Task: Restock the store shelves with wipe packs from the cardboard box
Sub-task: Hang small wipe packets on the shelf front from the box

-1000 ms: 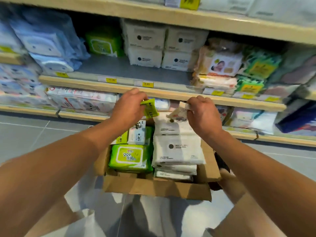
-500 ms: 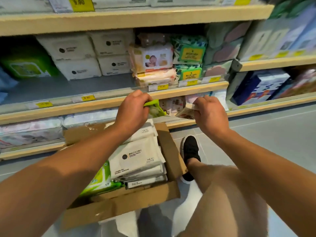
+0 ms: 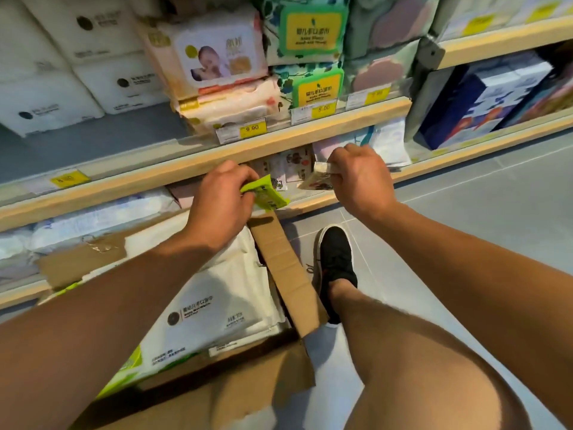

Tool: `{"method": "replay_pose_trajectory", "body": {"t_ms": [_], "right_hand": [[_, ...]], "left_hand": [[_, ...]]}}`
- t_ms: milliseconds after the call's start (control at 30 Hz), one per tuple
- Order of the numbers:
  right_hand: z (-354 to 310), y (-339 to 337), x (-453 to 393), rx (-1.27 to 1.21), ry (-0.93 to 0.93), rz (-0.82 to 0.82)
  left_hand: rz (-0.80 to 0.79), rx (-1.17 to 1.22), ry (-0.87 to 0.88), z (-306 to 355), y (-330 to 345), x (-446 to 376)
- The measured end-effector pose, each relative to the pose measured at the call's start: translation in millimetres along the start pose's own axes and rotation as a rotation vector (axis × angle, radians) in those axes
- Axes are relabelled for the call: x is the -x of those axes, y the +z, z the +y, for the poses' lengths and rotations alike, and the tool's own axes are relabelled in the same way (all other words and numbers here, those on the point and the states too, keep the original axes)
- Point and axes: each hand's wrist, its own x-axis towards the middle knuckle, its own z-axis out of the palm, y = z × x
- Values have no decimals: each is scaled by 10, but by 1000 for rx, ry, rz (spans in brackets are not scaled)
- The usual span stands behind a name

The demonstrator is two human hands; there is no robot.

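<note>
My left hand (image 3: pixel 218 198) is closed on a small green wipe pack (image 3: pixel 266 193), held just above the far flap of the open cardboard box (image 3: pixel 283 268). My right hand (image 3: pixel 359 178) grips a small pale printed wipe pack (image 3: pixel 314 180) in front of the bottom shelf (image 3: pixel 350 193), next to small printed packs (image 3: pixel 288 164) standing there. Inside the box lie white wipe packs (image 3: pixel 226 299) and a green pack (image 3: pixel 130 364), partly hidden by my left forearm.
The middle shelf (image 3: pixel 217 156) holds white packs (image 3: pixel 62 72), baby-picture packs (image 3: pixel 217 54) and green-yellow packs (image 3: pixel 310 57), with yellow price tags along its edge. A blue box (image 3: pixel 483 97) sits on the right shelf unit. My black shoe (image 3: pixel 336 265) is on the grey tiled floor beside the box.
The view has swung right and closer to the shelves. Both hands, still holding their small packs, have moved from above the box toward the bottom shelf.
</note>
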Motion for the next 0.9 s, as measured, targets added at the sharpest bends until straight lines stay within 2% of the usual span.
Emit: {"method": "replay_pose_trajectory", "body": {"t_ms": [233, 433, 733, 900], "right_hand": [[15, 817, -340, 82, -76, -54], [26, 1368, -483, 164, -100, -107], [-36, 1575, -671, 218, -70, -55], [-68, 1605, -704, 207, -94, -96]], "left_hand": [[-83, 18, -29, -301, 328, -255], [-59, -18, -20, -494, 540, -388], [-108, -37, 5, -559, 558, -441], [-94, -17, -4, -570, 567, -440]]}}
